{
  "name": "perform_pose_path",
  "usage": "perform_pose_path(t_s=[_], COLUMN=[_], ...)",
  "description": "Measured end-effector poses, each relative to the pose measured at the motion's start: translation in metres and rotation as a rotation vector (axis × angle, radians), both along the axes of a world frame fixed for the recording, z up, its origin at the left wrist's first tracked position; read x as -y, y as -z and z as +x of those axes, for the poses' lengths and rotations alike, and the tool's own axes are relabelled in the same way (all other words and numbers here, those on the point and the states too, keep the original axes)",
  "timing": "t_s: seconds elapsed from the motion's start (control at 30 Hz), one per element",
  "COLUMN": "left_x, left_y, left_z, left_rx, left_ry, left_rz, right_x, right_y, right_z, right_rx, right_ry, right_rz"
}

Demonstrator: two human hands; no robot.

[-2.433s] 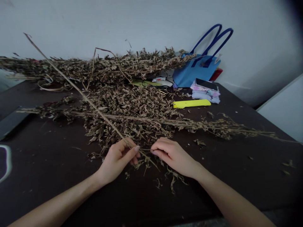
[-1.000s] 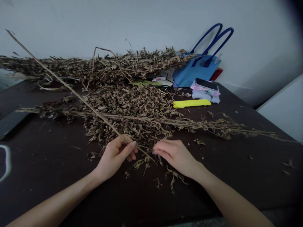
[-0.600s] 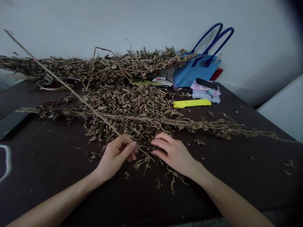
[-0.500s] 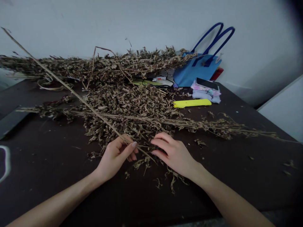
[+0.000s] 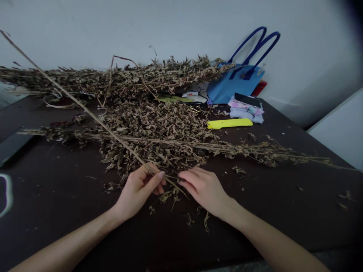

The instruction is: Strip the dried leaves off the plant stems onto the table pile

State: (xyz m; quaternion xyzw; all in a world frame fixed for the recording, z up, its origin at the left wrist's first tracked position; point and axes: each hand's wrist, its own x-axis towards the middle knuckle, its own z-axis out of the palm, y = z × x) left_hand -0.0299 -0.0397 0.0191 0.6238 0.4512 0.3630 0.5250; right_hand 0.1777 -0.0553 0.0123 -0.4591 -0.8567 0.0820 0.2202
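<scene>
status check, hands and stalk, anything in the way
Left hand pinching long thin brown dried stalk. Right hand close to its lower end, grip unclear. Brown crumpled dried-leaf heap just beyond both hands.

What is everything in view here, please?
Table: 1, dark brown, foreground
Wall: 1, grey, rear
Stem: 1, tan, slanting left
Leaf heap: 1, brown, central
Stalks: several, tan, across heap
Plant bundle: 1, brown, along wall
Leaf scraps: several, greenish, table front
Tote bag: 1, blue, rear right
Object: 1, red, behind bag
Soft stack: 1, lilac, before bag
Phone: 1, dark, atop stack
Strip: 1, yellow, before stack
Scissors: 1, gold handles, behind heap
Slab: 1, dark, left edge
Curved rim: 1, white, lower left
Band: 1, pale, below bundle
Packet: 1, white, near bag
Long object: 1, greenish, under bundle
Panel: 1, white, far right
Left hand: 1, bare, pinching stem
Right hand: 1, bare, beside stem
</scene>
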Motion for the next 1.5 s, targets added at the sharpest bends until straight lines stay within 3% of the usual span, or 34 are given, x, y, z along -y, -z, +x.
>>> perform_pose_path(t_s=[0.3,0.53,0.7,0.93,1.33,1.5], left_x=[0.002,0.005,0.006,0.007,0.006,0.004], left_y=[0.0,-0.001,0.0,0.001,0.0,-0.004], left_z=[0.001,0.002,0.001,0.002,0.002,0.0], left_rx=[-0.002,-0.004,-0.036,-0.02,-0.032,-0.017], left_ry=[0.024,0.038,0.052,0.087,0.061,0.031], left_rz=[-0.009,-0.007,0.008,-0.01,0.003,0.016], right_x=[0.001,0.002,0.002,0.002,-0.005,-0.013], right_y=[-0.003,-0.003,-0.006,-0.006,-0.005,-0.007], right_z=[-0.004,-0.004,-0.002,-0.003,0.001,0.012], right_rx=[-0.106,-0.184,-0.26,-0.335,-0.251,-0.173], right_ry=[-0.062,-0.087,-0.118,0.018,0.174,0.126], right_rz=[0.071,0.012,-0.123,-0.306,-0.29,-0.276])
